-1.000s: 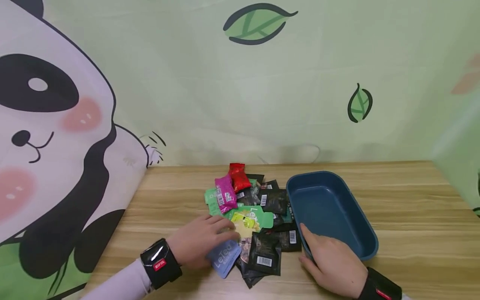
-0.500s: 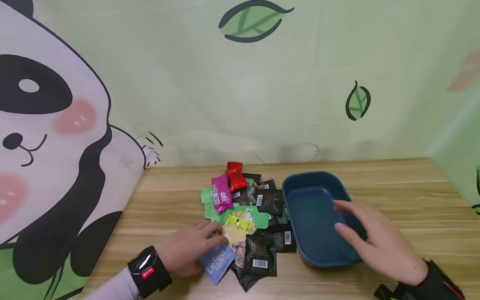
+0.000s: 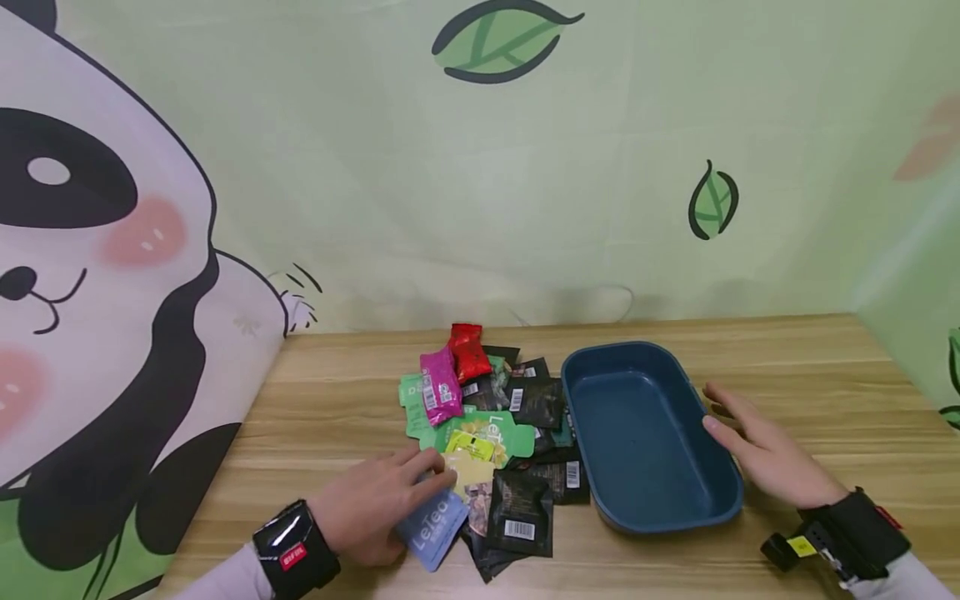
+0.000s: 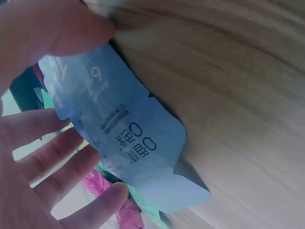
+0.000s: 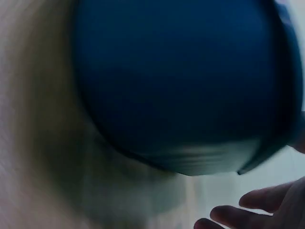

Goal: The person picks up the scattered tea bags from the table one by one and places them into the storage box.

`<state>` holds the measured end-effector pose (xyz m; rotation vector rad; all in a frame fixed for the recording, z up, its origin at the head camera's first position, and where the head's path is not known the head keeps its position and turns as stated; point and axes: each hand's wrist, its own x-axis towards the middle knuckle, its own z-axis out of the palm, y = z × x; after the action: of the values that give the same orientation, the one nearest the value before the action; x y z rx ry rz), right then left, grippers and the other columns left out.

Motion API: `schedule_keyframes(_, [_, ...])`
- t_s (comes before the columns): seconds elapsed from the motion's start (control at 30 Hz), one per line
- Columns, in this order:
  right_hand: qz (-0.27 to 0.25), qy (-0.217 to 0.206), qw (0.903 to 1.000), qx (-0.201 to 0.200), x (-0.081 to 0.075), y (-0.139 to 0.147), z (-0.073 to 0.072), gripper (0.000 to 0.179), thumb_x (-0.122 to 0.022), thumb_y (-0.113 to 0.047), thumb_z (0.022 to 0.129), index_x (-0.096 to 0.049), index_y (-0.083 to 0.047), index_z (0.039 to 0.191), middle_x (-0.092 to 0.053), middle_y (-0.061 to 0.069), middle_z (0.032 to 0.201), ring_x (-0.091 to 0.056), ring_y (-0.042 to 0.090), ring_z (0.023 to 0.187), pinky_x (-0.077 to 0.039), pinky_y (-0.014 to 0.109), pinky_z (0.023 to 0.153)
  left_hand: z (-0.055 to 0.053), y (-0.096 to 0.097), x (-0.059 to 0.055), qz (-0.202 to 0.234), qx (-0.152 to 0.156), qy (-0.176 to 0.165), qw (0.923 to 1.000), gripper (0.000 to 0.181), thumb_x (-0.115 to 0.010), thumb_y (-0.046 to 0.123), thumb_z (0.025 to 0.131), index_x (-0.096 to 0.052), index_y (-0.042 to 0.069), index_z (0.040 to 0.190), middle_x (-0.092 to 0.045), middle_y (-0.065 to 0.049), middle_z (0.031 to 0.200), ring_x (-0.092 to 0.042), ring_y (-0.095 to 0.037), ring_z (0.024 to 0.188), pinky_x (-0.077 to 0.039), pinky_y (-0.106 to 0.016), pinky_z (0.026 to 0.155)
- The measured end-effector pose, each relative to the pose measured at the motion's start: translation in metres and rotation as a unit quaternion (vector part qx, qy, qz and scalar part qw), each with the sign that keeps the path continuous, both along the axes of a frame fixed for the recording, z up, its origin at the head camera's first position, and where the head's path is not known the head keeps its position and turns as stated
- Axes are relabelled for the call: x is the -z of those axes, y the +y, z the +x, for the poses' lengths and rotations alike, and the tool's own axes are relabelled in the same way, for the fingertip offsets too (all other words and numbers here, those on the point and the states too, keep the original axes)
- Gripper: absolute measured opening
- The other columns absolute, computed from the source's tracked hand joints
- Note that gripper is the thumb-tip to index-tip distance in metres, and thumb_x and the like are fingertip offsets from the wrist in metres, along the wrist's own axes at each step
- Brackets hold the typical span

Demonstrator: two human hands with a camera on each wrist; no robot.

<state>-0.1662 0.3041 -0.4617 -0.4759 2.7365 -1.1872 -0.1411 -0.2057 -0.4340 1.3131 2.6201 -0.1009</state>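
In the head view, my left hand (image 3: 378, 504) pinches a light-blue flat LeTea packet (image 3: 435, 527) at the lower left of a heap of packets. The left wrist view shows the packet (image 4: 126, 124) between thumb and fingers. My right hand (image 3: 772, 454) is at the right rim of a deep blue rectangular basin (image 3: 735, 479), thumb near the rim and fingers loosely extended along its outer side. In the right wrist view, several fingers (image 5: 238, 217) stand apart from the basin (image 5: 176, 76). Firm contact there cannot be told.
Black sachets (image 3: 520, 512), green LeTea packets (image 3: 513, 437), a magenta wrapper (image 3: 441, 387), a red wrapper (image 3: 469, 352) and a small yellow packet (image 3: 470, 446) lie heaped left of the basin. They rest on a wooden table (image 3: 322, 400) before a panda-print cloth (image 3: 360, 150).
My right hand has let go of the basin's left rim and crossed over to its right side. The left hand stays with the blue packet. The head view has shifted slightly.
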Motion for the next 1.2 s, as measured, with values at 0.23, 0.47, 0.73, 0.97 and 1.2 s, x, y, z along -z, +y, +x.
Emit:
schedule_keyframes(0.23, [-0.049,-0.049,0.9971,-0.033,0.012,-0.01,0.0,0.065,-0.031,-0.037,0.107,-0.006,-0.014,0.163,-0.01,0.017,0.166,-0.012,0.041,0.149,-0.02,0.014,0.109,0.006,0.003,-0.001,0.01,0.017,0.012,0.9997,0.085,-0.084,0.039,0.07,-0.047,0.03,0.145,-0.05,0.003,0.132,-0.053,-0.016,0.115,-0.051,-0.036,0.093])
schedule_keyframes(0.47, [-0.127,-0.045,0.9899,-0.044,0.019,-0.016,0.007,0.062,-0.029,-0.03,0.108,-0.005,-0.013,0.163,-0.006,0.017,0.167,-0.005,0.025,0.151,-0.015,0.001,0.099,0.011,0.004,0.0,-0.005,0.03,0.027,0.9992,0.082,-0.083,0.04,0.071,-0.051,0.024,0.146,-0.05,0.0,0.135,-0.053,-0.017,0.118,-0.051,-0.036,0.093])
schedule_keyframes(0.73, [-0.021,-0.022,0.9995,0.007,0.007,-0.017,0.006,0.066,-0.034,-0.04,0.106,-0.028,0.004,0.156,-0.036,0.027,0.154,-0.039,0.042,0.138,-0.04,0.037,0.106,0.011,0.006,0.0,-0.008,0.034,0.033,0.9988,0.083,-0.083,0.041,0.07,-0.052,0.022,0.145,-0.05,0.0,0.134,-0.054,-0.016,0.114,-0.051,-0.035,0.093])
schedule_keyframes(0.97, [-0.028,-0.033,0.9987,0.027,-0.014,-0.013,-0.008,0.062,-0.057,-0.033,0.098,-0.048,0.01,0.142,-0.062,0.025,0.124,-0.069,0.023,0.093,-0.055,0.032,0.069,0.011,0.008,0.001,-0.013,0.04,0.045,0.9981,0.083,-0.084,0.039,0.07,-0.053,0.021,0.144,-0.05,0.0,0.134,-0.053,-0.016,0.112,-0.051,-0.034,0.092])
schedule_keyframes(1.2, [-0.051,-0.091,0.9937,0.039,-0.027,-0.011,-0.015,0.057,-0.061,-0.022,0.095,-0.05,0.012,0.139,-0.065,0.014,0.098,-0.066,0.02,0.066,-0.056,0.034,0.058,0.008,0.008,0.001,-0.011,0.035,0.021,0.9991,0.09,-0.087,0.029,0.065,-0.05,0.024,0.147,-0.048,0.001,0.134,-0.05,-0.014,0.113,-0.051,-0.034,0.093])
